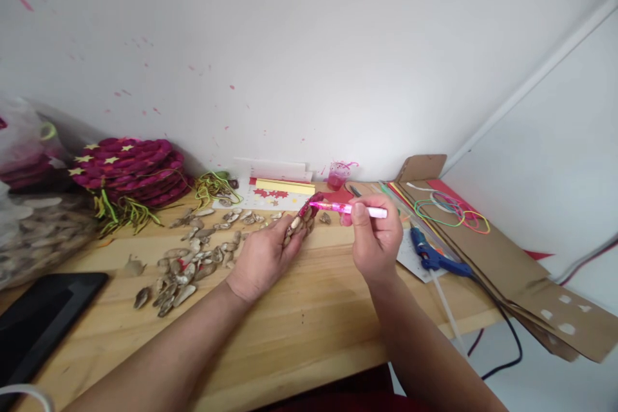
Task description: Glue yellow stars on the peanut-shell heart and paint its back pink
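My left hand [263,254] is closed around the near end of a piece made of peanut shells [300,222], its far side coloured dark magenta and the rest bare tan. In my right hand [379,238] I grip a slim white-handled paintbrush [333,206], stained pink along its front, between thumb and fingers. The pink tip touches, or nearly touches, the coloured side of the shell piece. Behind the brush stands a small clear cup [338,175] smeared with pink. Loose peanut shells [186,270] lie scattered left of my left hand.
Magenta coiled pieces with yellow stars [130,170] are stacked at the left, beside a bag of peanuts [36,238]. A black tablet [46,315] lies at front left. On the right are a blue glue gun [437,259] with a cable, cardboard [531,277] and coloured cords [451,210].
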`<control>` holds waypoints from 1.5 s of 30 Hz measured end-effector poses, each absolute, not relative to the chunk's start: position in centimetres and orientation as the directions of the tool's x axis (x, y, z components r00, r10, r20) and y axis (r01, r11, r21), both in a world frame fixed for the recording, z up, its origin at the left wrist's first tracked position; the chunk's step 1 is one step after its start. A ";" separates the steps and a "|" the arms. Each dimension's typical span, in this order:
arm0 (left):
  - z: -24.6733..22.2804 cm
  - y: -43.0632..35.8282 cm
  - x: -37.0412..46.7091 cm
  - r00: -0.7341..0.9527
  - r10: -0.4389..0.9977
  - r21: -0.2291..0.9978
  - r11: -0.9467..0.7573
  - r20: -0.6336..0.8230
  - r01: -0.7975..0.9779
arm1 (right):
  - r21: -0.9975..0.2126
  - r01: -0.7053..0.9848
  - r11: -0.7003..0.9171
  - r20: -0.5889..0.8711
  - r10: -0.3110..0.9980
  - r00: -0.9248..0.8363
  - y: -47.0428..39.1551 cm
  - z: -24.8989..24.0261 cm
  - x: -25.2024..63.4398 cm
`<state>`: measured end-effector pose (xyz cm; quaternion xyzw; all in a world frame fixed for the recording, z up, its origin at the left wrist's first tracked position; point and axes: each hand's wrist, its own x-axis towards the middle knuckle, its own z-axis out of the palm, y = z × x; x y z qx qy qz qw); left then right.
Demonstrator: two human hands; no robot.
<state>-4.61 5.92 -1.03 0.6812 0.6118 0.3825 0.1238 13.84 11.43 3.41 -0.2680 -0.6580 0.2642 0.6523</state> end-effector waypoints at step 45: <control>-2.0 6.2 -4.4 -0.048 0.926 0.831 -0.312 0.374 0.460 | -0.654 0.003 0.756 0.755 0.654 -0.054 11.3 2.9 13.8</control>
